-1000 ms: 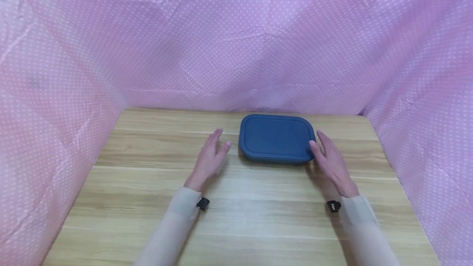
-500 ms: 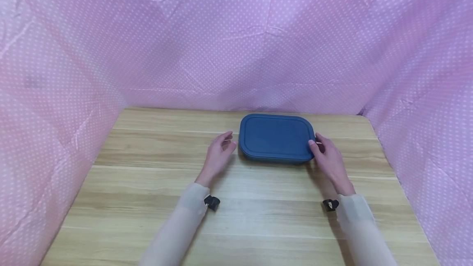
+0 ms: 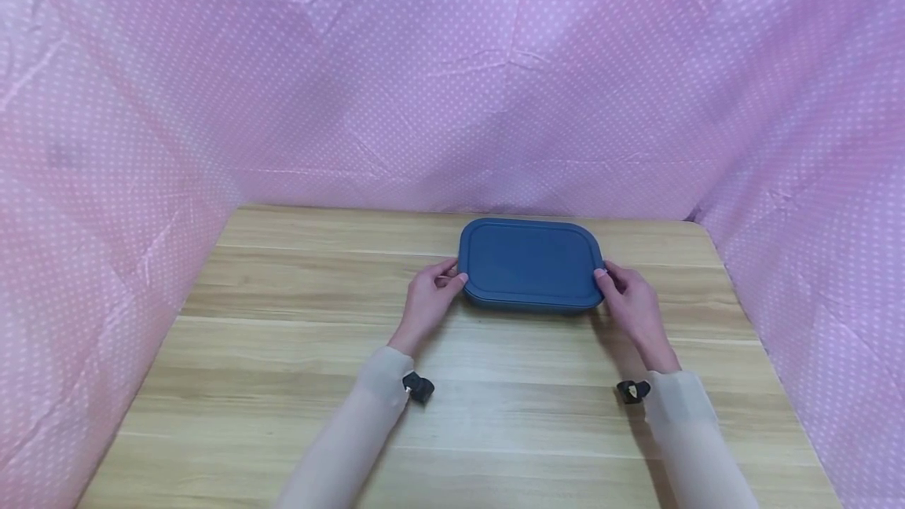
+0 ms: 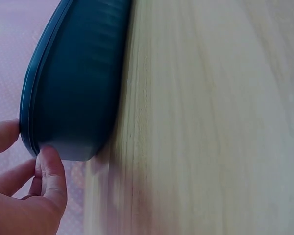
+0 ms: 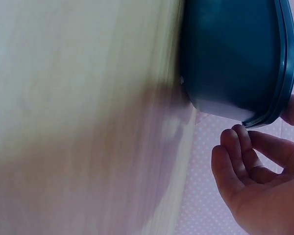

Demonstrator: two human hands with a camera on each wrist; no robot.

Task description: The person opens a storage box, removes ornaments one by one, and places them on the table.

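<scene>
A dark blue rectangular food container (image 3: 523, 306) stands on the wooden table, its flat lid (image 3: 533, 261) on top. My left hand (image 3: 427, 301) pinches the lid's left end, thumb on the upper edge and fingertips beneath the rim. At the opposite end, my right hand (image 3: 632, 309) grips the rim in much the same way. In the left wrist view, the curled fingers (image 4: 52, 169) meet the underside of the lid's rim. The right wrist view has several bent fingers (image 5: 230, 152) just below the rim. What the container holds is hidden.
The wood-grain table (image 3: 495, 415) spreads around the container and toward me. Pink dotted cloth (image 3: 424, 85) hangs behind the table and along both sides. Each wrist wears a small black camera mount, such as the left mount (image 3: 419, 388).
My left hand has moved right from beside the container to its lid, and its fingers have curled onto the rim. The right fingers have closed on the other end. The container stays put.
</scene>
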